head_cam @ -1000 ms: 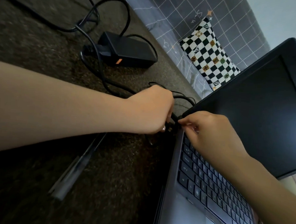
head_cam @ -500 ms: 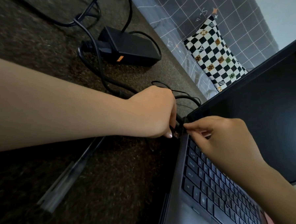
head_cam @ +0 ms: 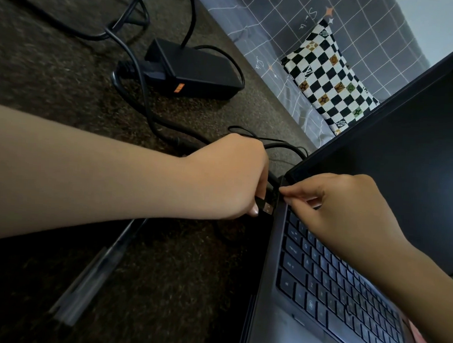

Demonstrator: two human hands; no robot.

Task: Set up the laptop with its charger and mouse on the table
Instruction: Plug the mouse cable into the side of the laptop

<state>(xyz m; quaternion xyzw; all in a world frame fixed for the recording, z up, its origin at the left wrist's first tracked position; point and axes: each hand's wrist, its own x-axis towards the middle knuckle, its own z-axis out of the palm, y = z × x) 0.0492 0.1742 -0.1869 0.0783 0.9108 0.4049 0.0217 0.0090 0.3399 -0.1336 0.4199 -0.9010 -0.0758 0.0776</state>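
**USB plug held at the laptop's left edge**

Nearest me, a clear-barrelled pen lies on the dark speckled surface, pointing diagonally away. To its right sits the open laptop, its keyboard running toward the bottom right corner and its dark screen tilted back.

My left hand reaches in from the left and is closed around a USB plug... correction on placement: the USB plug shows its metal end just below the fingers, right beside the laptop's left edge near the hinge. I cannot tell whether it touches a port. My right hand rests over the top left corner of the keyboard, fingertips pinched together at the laptop's edge; what they pinch, if anything, I cannot tell.

Thin black cables loop out from behind the left hand. Farther off, the black charger brick lies flat on the surface with its thick cord curling around it and toward the hands. Beyond the surface's edge is a grey grid-patterned bedsheet with a black-and-white checkered pouch lying on it.
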